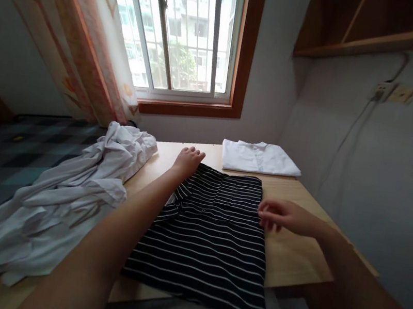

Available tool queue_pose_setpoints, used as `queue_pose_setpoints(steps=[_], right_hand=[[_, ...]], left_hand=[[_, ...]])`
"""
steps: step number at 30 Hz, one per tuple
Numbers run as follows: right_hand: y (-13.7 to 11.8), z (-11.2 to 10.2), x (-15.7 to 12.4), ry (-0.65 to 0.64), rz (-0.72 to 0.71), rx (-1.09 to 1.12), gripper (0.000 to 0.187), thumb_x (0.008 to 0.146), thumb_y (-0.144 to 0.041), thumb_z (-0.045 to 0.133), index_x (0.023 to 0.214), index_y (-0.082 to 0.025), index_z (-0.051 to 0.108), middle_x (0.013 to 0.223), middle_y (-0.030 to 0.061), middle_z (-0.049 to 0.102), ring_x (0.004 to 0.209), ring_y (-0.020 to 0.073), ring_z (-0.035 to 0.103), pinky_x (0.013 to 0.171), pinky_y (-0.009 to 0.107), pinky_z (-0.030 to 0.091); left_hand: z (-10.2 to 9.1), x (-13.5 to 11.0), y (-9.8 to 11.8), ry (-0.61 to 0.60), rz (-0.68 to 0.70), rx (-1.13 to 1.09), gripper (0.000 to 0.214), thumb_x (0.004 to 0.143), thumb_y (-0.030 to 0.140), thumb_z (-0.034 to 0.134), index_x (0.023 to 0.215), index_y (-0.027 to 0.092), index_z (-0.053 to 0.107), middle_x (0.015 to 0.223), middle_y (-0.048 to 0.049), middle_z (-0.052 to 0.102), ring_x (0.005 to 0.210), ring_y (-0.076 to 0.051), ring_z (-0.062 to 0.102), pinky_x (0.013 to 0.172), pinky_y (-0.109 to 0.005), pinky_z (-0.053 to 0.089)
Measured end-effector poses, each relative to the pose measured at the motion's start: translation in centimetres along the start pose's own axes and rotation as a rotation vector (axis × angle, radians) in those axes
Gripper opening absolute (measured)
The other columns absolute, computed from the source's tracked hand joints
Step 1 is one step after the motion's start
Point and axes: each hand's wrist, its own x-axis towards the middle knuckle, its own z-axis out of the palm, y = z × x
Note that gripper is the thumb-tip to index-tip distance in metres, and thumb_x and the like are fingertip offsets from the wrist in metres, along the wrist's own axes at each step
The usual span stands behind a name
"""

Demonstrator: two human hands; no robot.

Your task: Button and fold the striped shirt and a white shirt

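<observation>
A black shirt with thin white stripes (209,238) lies folded on the wooden table, its collar toward the left and its near edge hanging past the table's front. My left hand (188,161) is closed at the shirt's far left corner, with its fingertips partly hidden. At the shirt's right edge, my right hand (279,215) has curled fingers, thumb and forefinger pinched against the cloth. A button shows near the shirt's middle.
A neatly folded white shirt (259,157) rests at the table's (293,249) back right. Crumpled white clothing (78,197) spreads over the left side, beside a checked bedcover (1,164). A shelf (389,40) juts from the right wall, above a socket (383,92) with a cord.
</observation>
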Motion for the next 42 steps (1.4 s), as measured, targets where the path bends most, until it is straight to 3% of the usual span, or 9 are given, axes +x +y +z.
queue_pose_setpoints(steps=[4,8,13,17,24,32,36,40,42], right_hand=[[3.2,-2.2,6.9,0.535,-0.048,-0.359,0.032,0.088,-0.033,0.060,0.115,-0.016,0.061,0.121,0.0152,0.066,0.112,0.0259,0.062,0.098,0.037,0.047],[5.5,-3.3,11.4,0.692,0.164,-0.505,0.048,0.091,-0.042,0.056,0.127,-0.010,0.059,0.133,0.0227,0.058,0.123,0.0310,0.055,0.101,0.038,0.043],[5.8,-4.7,13.6,0.585,0.275,-0.356,0.044,0.087,-0.052,0.061,0.105,-0.013,0.069,0.105,0.0164,0.073,0.103,0.0293,0.064,0.086,0.033,0.048],[5.1,-5.4,13.9,0.406,0.292,-0.168,0.042,0.076,-0.057,0.072,0.079,-0.015,0.072,0.074,0.0105,0.072,0.078,0.0254,0.065,0.069,0.031,0.048],[3.7,-5.8,12.3,0.233,0.433,-0.198,0.041,0.065,-0.053,0.079,0.076,-0.015,0.072,0.080,0.0098,0.072,0.070,0.0209,0.062,0.059,0.029,0.045],[3.7,-3.4,6.1,0.060,0.281,-0.038,0.047,0.068,-0.059,0.076,0.091,-0.019,0.076,0.097,0.0091,0.075,0.090,0.0264,0.066,0.072,0.031,0.052],[3.1,-1.7,2.7,-0.076,0.257,0.052,0.047,0.069,-0.057,0.077,0.099,-0.022,0.075,0.105,0.0075,0.073,0.100,0.0284,0.066,0.080,0.034,0.054],[3.3,-1.3,2.3,-0.046,0.281,0.079,0.054,0.072,-0.062,0.072,0.110,-0.024,0.071,0.103,0.0067,0.071,0.093,0.0244,0.065,0.074,0.032,0.054],[3.3,-1.3,3.4,0.029,0.346,0.045,0.057,0.073,-0.066,0.069,0.113,-0.025,0.068,0.096,0.0065,0.070,0.080,0.0205,0.063,0.061,0.028,0.050]], left_hand=[[-0.4,-2.3,2.8,0.065,-0.128,-0.168,0.041,0.090,0.015,0.048,0.130,0.016,0.057,0.138,-0.0138,0.056,0.124,-0.028,0.052,0.102,-0.042,0.043],[-1.5,-8.1,7.8,0.023,0.003,-0.431,0.042,0.099,0.034,0.042,0.136,0.018,0.053,0.138,-0.0117,0.057,0.127,-0.026,0.051,0.109,-0.042,0.040],[-0.7,-15.5,12.8,-0.061,0.133,-0.607,0.058,0.099,0.057,0.034,0.148,0.028,0.042,0.158,-0.0103,0.036,0.147,-0.030,0.028,0.119,-0.052,0.026],[0.1,-17.1,13.3,-0.150,0.194,-0.614,0.065,0.096,0.062,0.038,0.150,0.027,0.040,0.161,-0.0120,0.027,0.150,-0.034,0.018,0.120,-0.058,0.017],[-0.4,-15.9,10.6,-0.228,0.349,-0.615,0.065,0.095,0.061,0.040,0.151,0.028,0.038,0.163,-0.0099,0.023,0.151,-0.032,0.014,0.121,-0.056,0.013],[-1.4,-16.8,5.2,-0.180,0.673,-0.600,0.056,0.094,0.048,0.052,0.148,0.036,0.042,0.160,-0.0033,0.033,0.148,-0.029,0.028,0.122,-0.051,0.018],[-2.9,-20.9,4.2,-0.095,0.467,-0.493,0.039,0.098,0.031,0.046,0.135,0.031,0.057,0.144,-0.0062,0.055,0.134,-0.025,0.048,0.117,-0.047,0.031],[-4.3,-25.0,2.7,-0.056,-0.093,-0.447,0.032,0.098,0.034,0.040,0.098,0.023,0.071,0.097,-0.0071,0.072,0.096,-0.023,0.064,0.092,-0.038,0.049],[-4.5,-25.8,1.6,-0.043,-0.356,-0.432,0.035,0.098,0.039,0.039,0.094,0.022,0.069,0.094,-0.0077,0.071,0.089,-0.023,0.063,0.085,-0.035,0.050]])
